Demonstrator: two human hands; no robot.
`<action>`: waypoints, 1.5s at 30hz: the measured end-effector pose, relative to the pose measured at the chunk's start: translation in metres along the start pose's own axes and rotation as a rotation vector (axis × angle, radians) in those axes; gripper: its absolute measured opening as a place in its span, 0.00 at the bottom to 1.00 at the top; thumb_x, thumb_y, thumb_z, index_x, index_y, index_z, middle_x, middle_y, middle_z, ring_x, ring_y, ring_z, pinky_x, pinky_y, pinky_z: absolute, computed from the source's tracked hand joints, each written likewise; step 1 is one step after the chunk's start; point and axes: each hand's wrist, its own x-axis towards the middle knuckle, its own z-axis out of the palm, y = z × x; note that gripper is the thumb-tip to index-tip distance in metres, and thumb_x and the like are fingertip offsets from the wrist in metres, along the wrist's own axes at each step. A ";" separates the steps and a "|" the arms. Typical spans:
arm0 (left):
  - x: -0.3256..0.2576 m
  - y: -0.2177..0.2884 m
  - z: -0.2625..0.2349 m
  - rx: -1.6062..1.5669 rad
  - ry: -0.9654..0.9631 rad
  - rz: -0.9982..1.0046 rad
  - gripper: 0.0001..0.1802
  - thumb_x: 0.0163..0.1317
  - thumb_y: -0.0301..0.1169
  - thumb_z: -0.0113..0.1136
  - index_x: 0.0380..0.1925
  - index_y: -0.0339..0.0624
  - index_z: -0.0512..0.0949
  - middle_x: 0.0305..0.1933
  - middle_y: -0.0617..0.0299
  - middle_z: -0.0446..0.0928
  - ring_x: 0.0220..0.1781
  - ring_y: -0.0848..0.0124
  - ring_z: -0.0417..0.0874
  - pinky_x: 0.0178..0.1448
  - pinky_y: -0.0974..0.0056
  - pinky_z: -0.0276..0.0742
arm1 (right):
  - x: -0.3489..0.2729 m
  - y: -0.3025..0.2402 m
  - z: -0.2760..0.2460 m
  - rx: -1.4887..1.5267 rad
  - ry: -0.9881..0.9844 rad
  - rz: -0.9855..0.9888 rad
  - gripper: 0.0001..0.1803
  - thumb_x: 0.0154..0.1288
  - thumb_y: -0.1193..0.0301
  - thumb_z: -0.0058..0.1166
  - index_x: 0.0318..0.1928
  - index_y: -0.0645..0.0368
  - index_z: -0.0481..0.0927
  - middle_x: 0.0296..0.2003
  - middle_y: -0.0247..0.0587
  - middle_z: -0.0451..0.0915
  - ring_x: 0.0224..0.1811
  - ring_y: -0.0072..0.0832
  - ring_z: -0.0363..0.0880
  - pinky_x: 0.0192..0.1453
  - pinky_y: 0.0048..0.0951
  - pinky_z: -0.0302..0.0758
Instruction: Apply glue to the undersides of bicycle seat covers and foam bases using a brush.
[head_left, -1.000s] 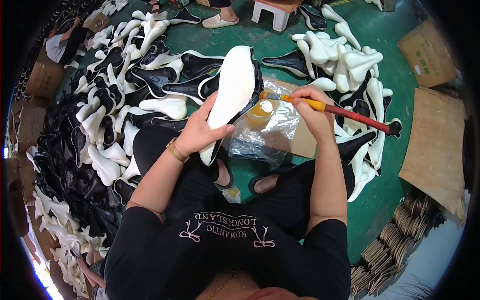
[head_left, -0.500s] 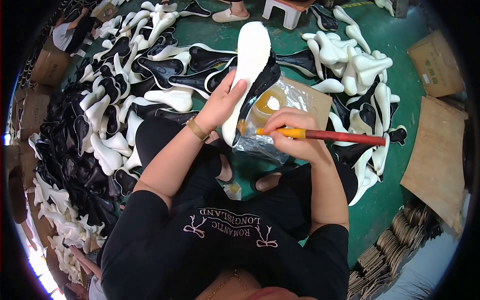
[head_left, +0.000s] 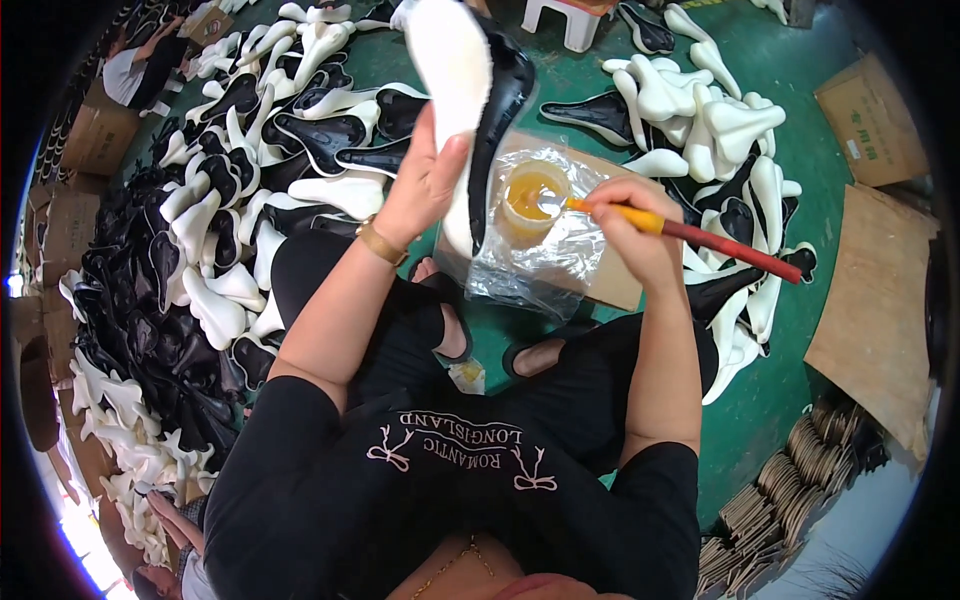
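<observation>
My left hand (head_left: 415,195) is closed around a bicycle saddle (head_left: 450,65), held up tilted on edge. One side is a white foam pad, the other a glossy black shell. In my right hand (head_left: 640,225) is a brush (head_left: 730,250) with a yellow and red handle. The brush's tip is at the mouth of a see-through jar (head_left: 527,230) of amber liquid; its bristles cannot be made out. That jar stands on transparent plastic sheeting (head_left: 520,285) laid over a cardboard box (head_left: 612,282) in front of my feet.
White pads and black saddle shells (head_left: 320,140) lie heaped on the left, with another pile (head_left: 690,115) at right. A white stool (head_left: 565,22) stands ahead. Cardboard boxes (head_left: 875,120) and a board (head_left: 870,320) line the right. Other people (head_left: 135,75) sit at the left edge.
The brush has moved from the saddle's lower edge to the jar. My left hand has shifted the saddle left and up, turning it so more black shell shows.
</observation>
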 end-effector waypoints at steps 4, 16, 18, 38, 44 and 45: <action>-0.005 0.022 -0.028 0.320 -0.107 0.047 0.31 0.56 0.39 0.69 0.56 0.35 0.70 0.50 0.59 0.75 0.52 0.70 0.74 0.59 0.66 0.69 | 0.004 0.022 0.003 -0.121 0.145 0.244 0.06 0.55 0.76 0.57 0.34 0.64 0.81 0.31 0.37 0.81 0.34 0.24 0.78 0.39 0.24 0.73; -0.046 0.032 -0.051 -1.067 -0.075 -0.461 0.38 0.67 0.56 0.45 0.66 0.38 0.60 0.68 0.39 0.59 0.67 0.36 0.61 0.70 0.33 0.54 | 0.010 0.025 0.000 -0.054 0.240 0.119 0.05 0.53 0.74 0.57 0.31 0.61 0.82 0.33 0.39 0.77 0.33 0.26 0.77 0.38 0.26 0.74; -0.045 0.036 -0.047 -0.955 -0.119 -0.429 0.36 0.67 0.53 0.46 0.65 0.39 0.61 0.67 0.40 0.60 0.67 0.38 0.62 0.70 0.36 0.55 | 0.007 0.014 0.003 0.172 0.215 0.066 0.04 0.52 0.76 0.58 0.30 0.62 0.82 0.33 0.39 0.77 0.33 0.25 0.77 0.37 0.24 0.73; -0.025 0.007 -0.008 0.435 -0.343 0.315 0.23 0.58 0.30 0.56 0.55 0.43 0.71 0.61 0.52 0.69 0.65 0.55 0.69 0.68 0.59 0.62 | 0.002 0.000 -0.001 0.428 -0.015 0.292 0.05 0.58 0.77 0.54 0.32 0.66 0.80 0.26 0.38 0.79 0.26 0.21 0.77 0.33 0.21 0.75; -0.014 -0.012 -0.008 -0.061 -0.301 -0.074 0.22 0.64 0.30 0.54 0.58 0.37 0.69 0.60 0.55 0.70 0.62 0.67 0.71 0.69 0.65 0.61 | 0.008 0.040 -0.005 -0.207 0.173 0.133 0.07 0.56 0.74 0.57 0.33 0.65 0.81 0.27 0.37 0.80 0.28 0.21 0.77 0.33 0.24 0.74; -0.017 -0.007 0.001 -0.433 -0.194 -0.355 0.22 0.66 0.29 0.53 0.59 0.36 0.69 0.59 0.57 0.71 0.58 0.71 0.73 0.65 0.68 0.66 | 0.006 0.052 0.000 -0.260 0.156 0.057 0.06 0.56 0.73 0.57 0.33 0.63 0.82 0.28 0.37 0.81 0.29 0.21 0.77 0.33 0.24 0.73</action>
